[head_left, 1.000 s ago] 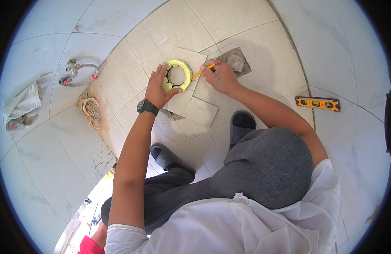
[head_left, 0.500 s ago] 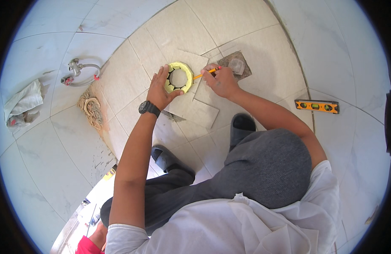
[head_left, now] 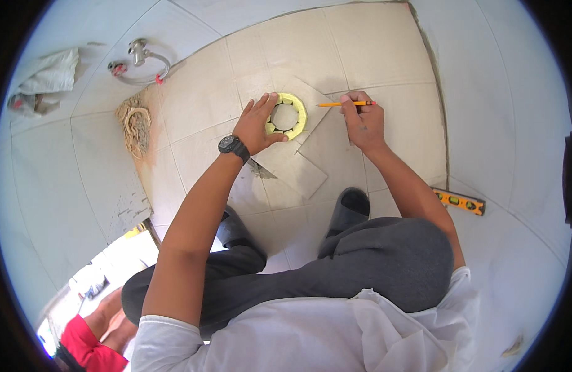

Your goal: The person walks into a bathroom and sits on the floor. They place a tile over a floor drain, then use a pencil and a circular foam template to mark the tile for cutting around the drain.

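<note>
A yellow ring [head_left: 302, 118] with dark notches along its inner edge lies on a loose, cut piece of beige tile [head_left: 298, 172]. My left hand [head_left: 258, 127] curves round the ring's left side, thumb at its lower edge and fingers at its top. To the right of the ring, my right hand [head_left: 366, 124] is closed on an orange pencil [head_left: 332, 104]. The pencil lies nearly level, its tip pointing left toward the ring but apart from it. Below my left wrist, a dark gap [head_left: 260, 169] shows beside the tile piece.
An orange spirit level [head_left: 462, 203] lies by the right wall, partly behind my right forearm. At left are a metal valve [head_left: 138, 53] with a hose, frayed rope [head_left: 136, 131] in the corner, and a white sack [head_left: 53, 71]. Another person's red clothing [head_left: 90, 344] shows at lower left.
My right hand and the pencil have drawn away from the ring to the right. The dark square patch seen beside that hand no longer shows. The whole view has shifted; my left hand stays on the ring.
</note>
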Demonstrator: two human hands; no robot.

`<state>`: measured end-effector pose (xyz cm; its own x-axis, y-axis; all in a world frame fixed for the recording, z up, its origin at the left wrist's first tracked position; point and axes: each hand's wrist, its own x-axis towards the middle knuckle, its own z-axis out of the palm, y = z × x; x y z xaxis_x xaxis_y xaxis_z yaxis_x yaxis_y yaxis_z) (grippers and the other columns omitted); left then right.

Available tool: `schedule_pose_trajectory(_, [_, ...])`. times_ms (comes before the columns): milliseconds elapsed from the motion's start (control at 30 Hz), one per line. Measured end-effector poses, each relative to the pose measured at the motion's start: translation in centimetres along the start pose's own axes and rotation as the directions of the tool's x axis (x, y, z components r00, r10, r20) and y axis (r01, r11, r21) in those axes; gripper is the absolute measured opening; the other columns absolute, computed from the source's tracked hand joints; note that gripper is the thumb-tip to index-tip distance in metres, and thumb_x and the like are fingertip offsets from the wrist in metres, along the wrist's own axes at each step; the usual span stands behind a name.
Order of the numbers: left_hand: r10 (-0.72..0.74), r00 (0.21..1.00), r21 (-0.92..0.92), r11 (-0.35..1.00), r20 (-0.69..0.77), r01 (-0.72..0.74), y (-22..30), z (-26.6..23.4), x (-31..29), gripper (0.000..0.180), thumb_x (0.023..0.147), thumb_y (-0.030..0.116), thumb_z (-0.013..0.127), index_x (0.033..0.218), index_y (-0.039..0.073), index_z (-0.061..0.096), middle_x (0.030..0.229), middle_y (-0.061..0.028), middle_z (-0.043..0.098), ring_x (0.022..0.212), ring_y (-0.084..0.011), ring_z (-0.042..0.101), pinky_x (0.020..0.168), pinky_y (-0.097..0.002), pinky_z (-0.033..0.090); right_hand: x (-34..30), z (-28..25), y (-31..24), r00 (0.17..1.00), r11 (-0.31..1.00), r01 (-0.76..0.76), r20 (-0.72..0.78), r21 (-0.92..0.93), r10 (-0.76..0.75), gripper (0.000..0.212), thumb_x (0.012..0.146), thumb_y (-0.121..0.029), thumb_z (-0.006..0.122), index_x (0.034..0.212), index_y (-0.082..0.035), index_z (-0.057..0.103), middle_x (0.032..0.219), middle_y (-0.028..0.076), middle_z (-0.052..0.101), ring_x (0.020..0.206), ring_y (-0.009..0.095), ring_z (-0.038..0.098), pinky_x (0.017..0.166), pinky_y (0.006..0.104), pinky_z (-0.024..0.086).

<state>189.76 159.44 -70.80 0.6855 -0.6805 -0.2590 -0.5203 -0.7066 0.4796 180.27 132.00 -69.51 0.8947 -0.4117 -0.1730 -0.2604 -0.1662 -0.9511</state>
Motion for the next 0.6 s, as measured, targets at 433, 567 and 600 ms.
schedule_pose_trajectory(433, [-0.011, 0.994, -0.174, 0.985, -0.111, -0.008, -0.9, 0.6, -0.3, 0.117, 0.065, 0.037, 0.096, 0.158, 0.006, 0.034, 0.153, -0.0197, 0.049, 0.146, -0.0376, 0.040, 0.122, -0.0503, 0.031, 1.6, 8.7, -1.7, 0.827, 0.910, 0.388, 0.491, -0.145, -0.274, 0.021, 0.094, -0.021, 0.065, 0.103, -0.005, 0.074, 0.086, 0.018, 0.070, 0.078, 0.037, 0.068, 0.072, 0.0443, 0.054])
schedule_pose_trajectory(567, [-0.016, 0.993, -0.200, 0.980, -0.120, -0.008, -1.2, 0.8, -0.2, 0.113, 0.065, 0.031, 0.096, 0.157, 0.004, 0.035, 0.152, -0.0210, 0.049, 0.142, -0.0384, 0.044, 0.120, -0.0452, 0.036, 0.7, 9.3, -0.8, 0.811, 0.868, 0.472, 0.462, -0.154, -0.359, 0.021, 0.095, -0.020, 0.065, 0.105, -0.004, 0.073, 0.087, 0.018, 0.069, 0.081, 0.036, 0.068, 0.073, 0.0439, 0.054])
schedule_pose_trajectory(600, [-0.024, 0.993, -0.193, 0.981, -0.112, 0.002, -1.2, 0.8, -0.2, 0.112, 0.065, 0.029, 0.096, 0.157, 0.004, 0.036, 0.152, -0.0212, 0.049, 0.141, -0.0385, 0.045, 0.119, -0.0440, 0.037, 0.5, 9.5, -0.6, 0.800, 0.852, 0.502, 0.457, -0.153, -0.389, 0.021, 0.096, -0.020, 0.065, 0.106, -0.004, 0.073, 0.087, 0.018, 0.069, 0.082, 0.036, 0.068, 0.074, 0.0437, 0.054])
